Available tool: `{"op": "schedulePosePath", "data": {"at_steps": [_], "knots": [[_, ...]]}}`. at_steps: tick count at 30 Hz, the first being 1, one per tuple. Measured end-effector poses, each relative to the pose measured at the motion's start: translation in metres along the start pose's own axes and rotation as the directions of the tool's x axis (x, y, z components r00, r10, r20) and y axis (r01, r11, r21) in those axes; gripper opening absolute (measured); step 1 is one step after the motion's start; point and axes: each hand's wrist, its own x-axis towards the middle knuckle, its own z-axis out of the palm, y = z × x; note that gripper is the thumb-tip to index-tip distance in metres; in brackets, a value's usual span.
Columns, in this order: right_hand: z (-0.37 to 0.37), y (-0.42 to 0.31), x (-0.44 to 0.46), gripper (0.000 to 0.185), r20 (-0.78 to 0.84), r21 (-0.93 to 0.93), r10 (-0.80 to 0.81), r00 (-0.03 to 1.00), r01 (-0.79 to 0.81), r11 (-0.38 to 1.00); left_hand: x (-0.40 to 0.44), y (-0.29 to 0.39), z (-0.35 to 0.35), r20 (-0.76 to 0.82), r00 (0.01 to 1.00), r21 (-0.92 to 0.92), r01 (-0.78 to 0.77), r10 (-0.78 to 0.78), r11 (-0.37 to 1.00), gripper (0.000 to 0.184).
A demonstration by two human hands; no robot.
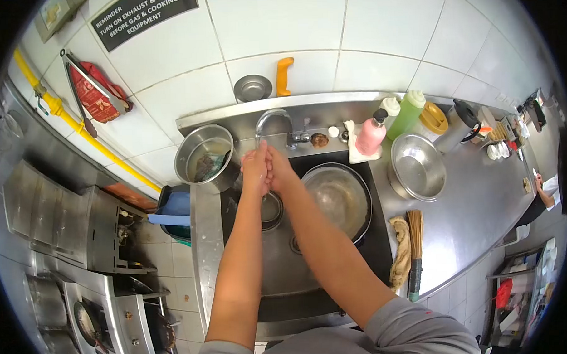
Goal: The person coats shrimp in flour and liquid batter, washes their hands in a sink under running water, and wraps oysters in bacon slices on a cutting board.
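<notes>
Under the spout of the curved metal faucet (274, 118), my left hand (254, 170) and my right hand (279, 166) are pressed together over the sink. Their fingers are folded against each other, and nothing else shows between them. A deep metal pot (205, 160) with cloudy contents stands just left of my hands. Inside the sink (287, 277), a large metal pan (337, 200) lies to the right below my hands, and a smaller round metal bowl (271, 210) is partly hidden behind my forearms.
On the right counter (448, 246) are a steel bowl (418, 167), a pink pump bottle (372, 136), a green bottle (408, 115), a twisted cloth (399, 253) and a stick brush (415, 250). A blue bin (175, 211) stands left. A person (549, 191) is at far right.
</notes>
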Motion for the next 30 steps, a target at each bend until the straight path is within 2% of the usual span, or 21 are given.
{"op": "schedulePosePath", "data": {"at_steps": [1,2,3,5,6,7,8,9,10,11,15,17,18,20,21,23,25,26,27,28,30], "knots": [[0.004,0.006,0.007,0.038,-0.196,-0.006,-0.077,0.978,0.077,0.997,0.009,-0.009,0.002,0.006,1.000,-0.005,-0.007,0.007,1.000,0.045],[0.005,0.011,0.010,0.039,-0.388,-0.023,-0.153,0.909,0.156,0.987,0.016,-0.020,0.002,-0.140,0.927,0.355,-0.280,0.347,0.892,0.042],[0.015,0.010,0.003,0.039,-0.387,-0.032,-0.160,0.908,0.160,0.987,0.021,-0.027,0.003,-0.149,0.724,0.685,-0.415,0.673,0.599,0.039],[0.037,0.007,-0.015,0.039,-0.463,-0.056,-0.178,0.868,0.171,0.984,0.020,-0.037,0.000,-0.145,0.766,0.704,-0.365,0.627,0.609,0.034],[0.013,0.007,-0.012,0.035,-0.289,-0.204,-0.293,0.911,0.241,0.949,0.033,-0.056,-0.010,-0.086,0.682,0.754,-0.433,0.727,0.495,0.032],[0.014,-0.008,-0.016,0.035,-0.282,-0.208,-0.290,0.915,0.237,0.949,0.047,-0.071,-0.016,-0.027,0.577,0.792,-0.486,0.816,0.370,0.031],[0.017,-0.026,-0.026,0.037,-0.390,-0.537,-0.469,0.792,0.218,0.815,0.048,-0.085,-0.016,-0.067,0.568,0.694,-0.564,0.820,0.447,0.030],[0.015,-0.045,-0.034,0.041,-0.406,-0.795,-0.657,0.635,0.108,0.597,0.034,-0.082,-0.019,-0.068,0.569,0.696,-0.562,0.820,0.447,0.030],[-0.021,-0.065,-0.026,0.044,-0.362,-0.881,-0.748,0.556,0.058,0.470,0.015,-0.068,-0.021,-0.153,0.857,0.501,-0.362,0.492,0.786,0.029],[-0.056,-0.080,-0.014,0.048,-0.298,-0.942,-0.826,0.479,-0.007,0.336,0.003,-0.059,-0.023,-0.128,0.989,0.270,-0.031,0.068,0.962,0.029],[-0.024,-0.124,-0.030,0.051,-0.384,-0.842,-0.741,0.551,0.121,0.526,-0.011,-0.058,-0.029,-0.027,0.998,0.077,-0.057,0.059,0.995,0.030],[-0.021,-0.138,-0.035,0.055,-0.430,-0.744,-0.459,0.777,-0.017,0.668,-0.016,-0.050,-0.026,-0.007,0.999,-0.020,-0.044,0.044,0.999,0.034],[-0.023,-0.139,-0.037,0.055,-0.432,-0.742,-0.465,0.772,-0.012,0.670,-0.019,-0.046,-0.024,0.000,0.999,-0.015,-0.044,0.044,0.999,0.034],[-0.036,-0.136,-0.036,0.052,-0.366,-0.801,-0.457,0.810,-0.025,0.598,-0.021,-0.038,-0.018,0.003,1.000,-0.045,-0.023,0.023,0.999,0.035],[-0.068,-0.126,-0.025,0.046,-0.208,-0.937,-0.620,0.756,0.029,0.349,-0.020,-0.039,-0.018,0.008,1.000,-0.042,-0.011,0.011,0.999,0.038],[-0.076,-0.106,-0.034,0.036,-0.071,-0.982,-0.748,0.659,0.087,0.170,-0.010,-0.051,-0.020,-0.013,0.999,-0.048,-0.035,0.034,0.998,0.037],[-0.039,-0.075,-0.077,0.028,-0.189,-0.908,-0.718,0.670,0.160,0.388,-0.004,-0.064,-0.019,-0.015,0.999,-0.196,-0.040,0.038,0.980,0.033],[-0.029,-0.058,-0.101,0.025,-0.350,-0.675,-0.494,0.796,0.151,0.722,-0.009,-0.063,-0.007,-0.096,0.995,-0.263,0.002,-0.028,0.965,0.030],[-0.019,-0.036,-0.133,0.027,-0.166,-0.622,-0.525,0.835,0.324,0.713,-0.014,-0.061,0.004,-0.170,0.980,-0.331,0.039,-0.100,0.943,0.029],[-0.005,-0.018,-0.160,0.033,-0.248,-0.579,-0.436,0.865,0.229,0.783,-0.014,-0.071,-0.002,0.017,0.999,-0.413,0.046,-0.043,0.909,0.032],[0.011,0.026,-0.208,0.044,-0.288,-0.683,-0.619,0.731,0.296,0.667,-0.024,-0.081,0.021,0.241,0.970,-0.481,0.112,0.009,0.870,0.039]]}}
